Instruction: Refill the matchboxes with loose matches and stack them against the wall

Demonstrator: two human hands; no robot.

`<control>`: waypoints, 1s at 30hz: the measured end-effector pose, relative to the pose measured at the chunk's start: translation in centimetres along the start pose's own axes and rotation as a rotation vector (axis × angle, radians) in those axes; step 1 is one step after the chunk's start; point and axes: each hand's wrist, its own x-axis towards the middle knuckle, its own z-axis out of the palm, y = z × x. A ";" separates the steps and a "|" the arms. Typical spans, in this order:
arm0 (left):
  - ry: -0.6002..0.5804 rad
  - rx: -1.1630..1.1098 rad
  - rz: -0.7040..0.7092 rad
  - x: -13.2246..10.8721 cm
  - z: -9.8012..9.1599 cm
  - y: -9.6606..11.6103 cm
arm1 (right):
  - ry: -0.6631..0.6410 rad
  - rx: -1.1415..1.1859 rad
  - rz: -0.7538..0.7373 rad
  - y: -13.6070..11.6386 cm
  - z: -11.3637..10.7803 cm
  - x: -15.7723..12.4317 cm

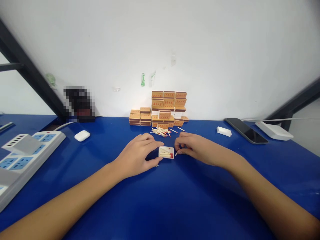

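Note:
My left hand (140,154) holds the left end of a small white matchbox tray (163,148) between thumb and fingertips. Several red-tipped matches (165,153) lie in the tray, heads to the right. Just off the tray's right end, my right hand (188,145) is closed in a pinch on a match (176,154), whose pale end shows below the fingertips. Beyond both hands is a loose pile of matches (159,132), with a few lying apart on its right. A pale sliver (157,165) rests under my left thumb.
Stacked orange matchboxes (169,103) stand against the wall, with a lower stack (140,117) to their left. A power strip (32,156) and a white earphone case (82,135) lie at left. At right are a small white box (224,131), a phone (246,130) and a white device (274,130).

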 end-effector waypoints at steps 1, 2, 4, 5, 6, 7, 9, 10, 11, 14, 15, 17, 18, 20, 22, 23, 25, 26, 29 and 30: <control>0.015 0.009 0.025 0.0 0.0 -0.1 | -0.003 -0.008 0.013 0.0 0.1 0.0; 0.024 0.017 0.044 0.0 -0.1 -0.2 | -0.008 -0.017 0.027 0.0 0.2 0.0; 0.025 0.027 0.056 0.0 -0.1 -0.5 | -0.014 -0.032 0.050 0.0 0.2 -0.2; 0.024 0.030 0.050 0.0 -0.1 -0.6 | -0.010 -0.036 0.058 -0.1 0.1 -0.3; 0.023 0.031 0.042 0.0 -0.1 -0.7 | 0.003 -0.040 0.062 -0.3 0.0 -0.4; 0.024 0.030 0.032 0.0 -0.1 -0.7 | 0.033 -0.043 0.059 -0.5 -0.2 -0.5; 0.027 0.013 0.007 0.0 0.0 -0.7 | 0.137 -0.041 0.048 -1.2 -0.4 -0.6; 0.024 -0.002 -0.010 0.0 0.0 -0.7 | 0.190 -0.038 0.041 -1.7 -0.4 -0.5; 0.014 -0.019 -0.028 0.0 0.1 -0.7 | 0.231 -0.036 0.032 -2.2 -0.2 -0.4; -0.030 -0.059 -0.063 0.0 0.3 -0.7 | 0.262 -0.079 -0.016 -3.6 1.1 0.1; -0.037 -0.064 -0.066 0.0 0.4 -0.6 | 0.258 -0.110 -0.035 -4.0 1.6 0.3; -0.039 -0.070 -0.066 0.0 0.4 -0.6 | 0.281 -0.167 -0.048 -4.2 2.2 0.6; -0.033 -0.074 -0.067 0.0 0.4 -0.5 | 0.307 -0.186 -0.040 -4.0 2.2 0.7; -0.025 -0.096 -0.072 0.0 0.4 -0.4 | 0.382 -0.215 -0.013 -3.2 1.4 0.5; -0.020 -0.128 -0.085 0.1 0.2 -0.3 | 0.451 -0.250 0.020 -1.7 0.0 0.0; -0.014 -0.141 -0.093 0.1 0.2 -0.2 | 0.464 -0.268 0.047 -0.9 -0.9 -0.3; -0.008 -0.155 -0.107 0.0 0.1 0.0 | 0.419 -0.279 0.132 0.8 -2.5 -1.1; -0.004 -0.158 -0.109 0.0 0.1 0.1 | 0.354 -0.261 0.173 1.6 -3.1 -1.5; -0.003 -0.170 -0.090 -0.1 0.1 0.2 | 0.154 -0.159 0.250 3.4 -4.0 -2.4; -0.012 -0.168 -0.081 -0.1 0.1 0.2 | 0.109 -0.127 0.263 3.7 -4.0 -2.6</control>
